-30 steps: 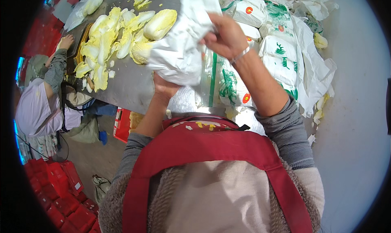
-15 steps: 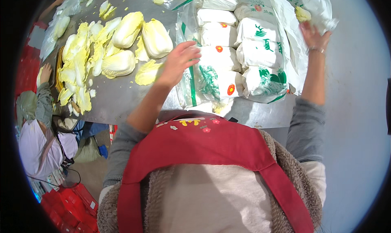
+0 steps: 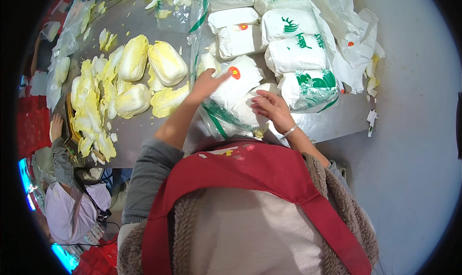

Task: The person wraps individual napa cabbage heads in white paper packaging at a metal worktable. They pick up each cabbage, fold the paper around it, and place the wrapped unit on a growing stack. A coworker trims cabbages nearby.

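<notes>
White wrapped cabbage-sized packets lie in two rows inside a clear plastic bag (image 3: 219, 126) with green print. My left hand (image 3: 206, 86) is at the bag's left edge, fingers stretched out against a packet with a red sticker (image 3: 243, 85), which sits askew. My right hand (image 3: 275, 110) is at the near end between the rows, its fingers apart and slightly bent. They are beside another white packet (image 3: 248, 112), partly covered by the askew one. At the near right corner a packet with green print (image 3: 310, 89) lies square in its row.
Bare napa cabbages (image 3: 167, 63) and loose yellow leaves (image 3: 91, 106) lie left on the metal table (image 3: 137, 140). Crumpled white plastic (image 3: 356, 49) hangs over the right edge. At the left, a co-worker's hand (image 3: 56, 127) rests near the table edge; red crates (image 3: 33, 121) stand beyond.
My right hand has come from the loose plastic at the right to the near packets. My left hand now touches the stickered packet. The near left packets have shifted askew, opening a gap.
</notes>
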